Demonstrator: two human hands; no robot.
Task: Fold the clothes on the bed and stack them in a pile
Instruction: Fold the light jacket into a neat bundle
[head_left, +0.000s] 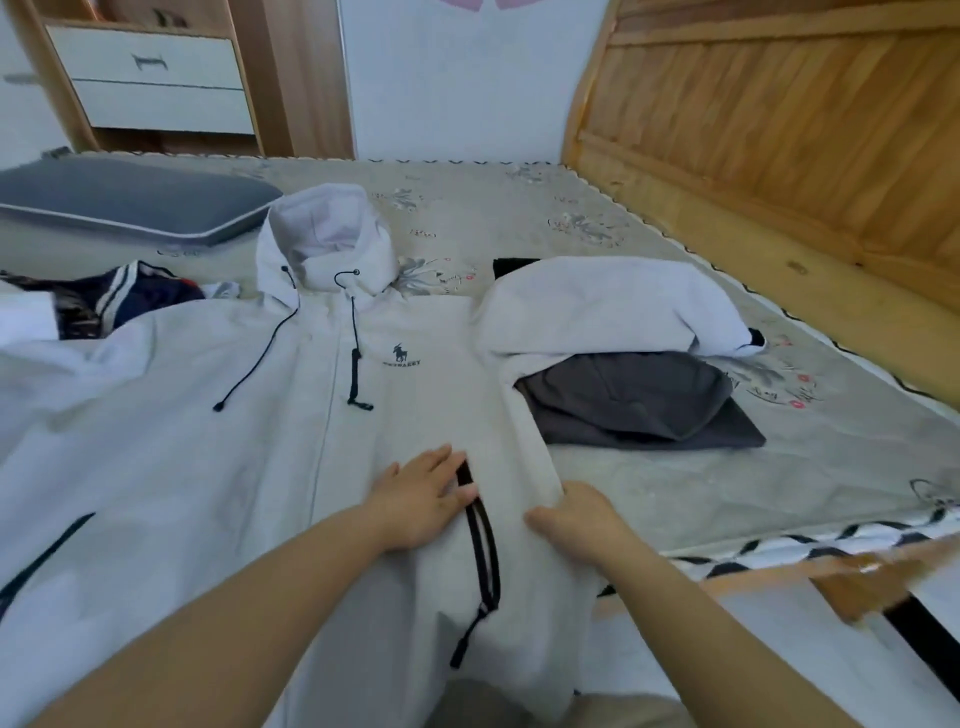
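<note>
— On the bed (649, 499): white hooded jacket (218, 415), spread front up, hood (324, 239) toward the far wall, black drawstrings lying loose across the chest.

— And the left hand (423, 501)?

— Flat on the jacket front, fingers straight, pressing just beside the black pocket zipper (483, 545).

— Right hand (574, 519)?

— At the jacket's right edge, fingers curled into a fold of the white cloth, gripping it.

— Anything stacked?

— To the right, just beside the jacket: white garment (608, 306) on top of a folded dark grey one (639, 405), a scrap of black showing behind.

— Elsewhere on the bed?

— Left side, a crumpled navy garment with white stripes (135, 296), partly under the jacket's sleeve. Farther back, a grey pillow (130, 200). Along the right, a wooden headboard (779, 135).
</note>
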